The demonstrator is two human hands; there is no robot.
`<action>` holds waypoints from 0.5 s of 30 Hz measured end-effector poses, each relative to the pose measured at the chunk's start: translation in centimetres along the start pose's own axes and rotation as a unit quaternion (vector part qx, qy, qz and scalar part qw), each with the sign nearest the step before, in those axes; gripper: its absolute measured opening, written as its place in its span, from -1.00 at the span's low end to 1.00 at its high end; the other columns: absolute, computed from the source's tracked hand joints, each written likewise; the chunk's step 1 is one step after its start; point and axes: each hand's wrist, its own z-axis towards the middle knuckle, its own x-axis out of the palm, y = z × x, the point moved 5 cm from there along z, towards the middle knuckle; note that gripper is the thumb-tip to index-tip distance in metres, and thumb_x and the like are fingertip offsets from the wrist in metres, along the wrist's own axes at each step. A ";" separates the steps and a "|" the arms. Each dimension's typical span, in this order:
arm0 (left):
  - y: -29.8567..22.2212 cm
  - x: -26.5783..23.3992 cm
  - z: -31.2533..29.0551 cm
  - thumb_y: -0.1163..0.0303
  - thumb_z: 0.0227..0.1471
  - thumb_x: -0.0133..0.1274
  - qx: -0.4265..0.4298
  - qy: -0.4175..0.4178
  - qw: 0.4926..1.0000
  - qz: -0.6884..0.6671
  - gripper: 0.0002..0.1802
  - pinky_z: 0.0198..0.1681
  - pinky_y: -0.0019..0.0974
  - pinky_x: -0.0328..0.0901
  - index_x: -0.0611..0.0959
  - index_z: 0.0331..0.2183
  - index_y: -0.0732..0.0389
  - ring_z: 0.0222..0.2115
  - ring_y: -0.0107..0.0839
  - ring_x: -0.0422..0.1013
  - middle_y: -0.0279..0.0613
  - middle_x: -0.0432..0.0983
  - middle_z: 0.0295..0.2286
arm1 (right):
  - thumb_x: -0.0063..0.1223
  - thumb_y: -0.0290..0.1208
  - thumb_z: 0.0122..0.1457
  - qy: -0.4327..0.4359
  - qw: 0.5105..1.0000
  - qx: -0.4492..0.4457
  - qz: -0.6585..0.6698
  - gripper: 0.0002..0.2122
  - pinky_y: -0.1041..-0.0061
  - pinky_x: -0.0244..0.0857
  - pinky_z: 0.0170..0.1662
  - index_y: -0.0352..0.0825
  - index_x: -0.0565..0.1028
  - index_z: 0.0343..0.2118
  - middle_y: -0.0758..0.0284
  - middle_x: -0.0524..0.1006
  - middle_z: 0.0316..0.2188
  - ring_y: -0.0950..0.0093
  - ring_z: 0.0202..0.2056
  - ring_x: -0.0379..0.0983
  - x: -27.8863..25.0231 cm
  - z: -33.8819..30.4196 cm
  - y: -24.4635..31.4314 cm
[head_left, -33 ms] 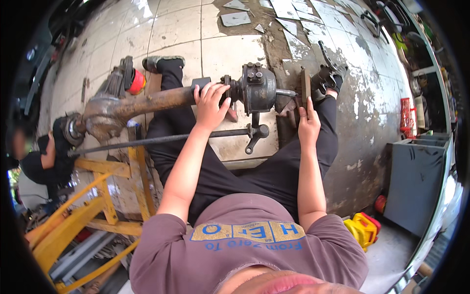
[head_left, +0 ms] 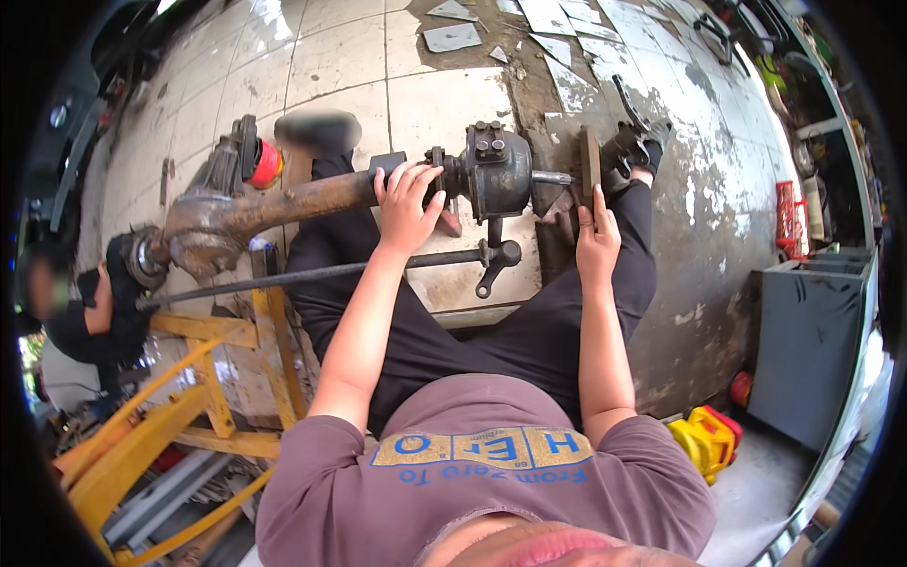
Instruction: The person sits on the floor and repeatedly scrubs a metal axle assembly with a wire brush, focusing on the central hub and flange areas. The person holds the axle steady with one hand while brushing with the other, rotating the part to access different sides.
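Observation:
A heavy, rust-brown vehicle axle (head_left: 312, 196) lies across in front of me, with a round differential housing (head_left: 198, 231) at its left. My left hand (head_left: 409, 203) rests on its right end with fingers spread, beside the flange of a dark steel hub (head_left: 501, 170). A thin shaft (head_left: 553, 177) sticks out of the hub to the right. Past the shaft's tip, my right hand (head_left: 597, 238) grips the near end of a narrow, flat brown bar (head_left: 590, 163), index finger stretched along it. A dark tie rod (head_left: 378, 265) with a lever arm runs below the axle.
My legs straddle the axle's right end. Another person (head_left: 85, 312) in black is at its left end. A yellow frame (head_left: 222, 378) stands at lower left; a red ring-shaped part (head_left: 267, 165) lies behind the axle. Broken tiles (head_left: 453, 38) lie ahead. A grey cabinet (head_left: 808, 340) and yellow-red case (head_left: 704, 442) are right.
My left foot is blurred by motion and sits slightly lower. The view has shifted slightly. Both hands keep their places on the axle and the brown bar.

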 end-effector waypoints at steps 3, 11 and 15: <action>0.3 0.2 0.0 0.10 0.31 0.24 0.000 0.011 1.000 0.003 -0.52 0.58 0.33 -0.22 0.72 0.21 -0.06 0.38 -0.18 0.36 -0.31 0.63 0.18 | 0.40 -0.39 0.37 0.065 0.989 -0.119 -0.052 -0.44 0.23 0.52 -0.20 0.09 0.59 0.42 0.25 0.59 -0.29 0.19 -0.33 0.59 1.2 -1.7 2.5; 0.4 0.4 0.7 0.11 0.32 0.23 0.004 0.010 1.000 0.008 -0.53 0.59 0.33 -0.23 0.71 0.20 -0.03 0.39 -0.15 0.35 -0.29 0.62 0.18 | 0.41 -0.38 0.37 0.055 0.997 -0.054 0.009 -0.45 0.28 0.47 -0.21 -0.05 0.59 0.43 0.21 0.53 -0.35 0.24 -0.34 0.58 2.6 -0.8 1.3; 0.5 0.5 1.0 0.12 0.32 0.24 0.004 0.013 1.000 0.018 -0.52 0.59 0.33 -0.24 0.70 0.21 -0.03 0.39 -0.15 0.35 -0.29 0.62 0.18 | 0.44 -0.36 0.34 0.075 0.991 -0.039 -0.100 -0.44 0.27 0.47 -0.25 0.06 0.62 0.40 0.29 0.51 -0.36 0.26 -0.39 0.53 3.0 0.0 1.7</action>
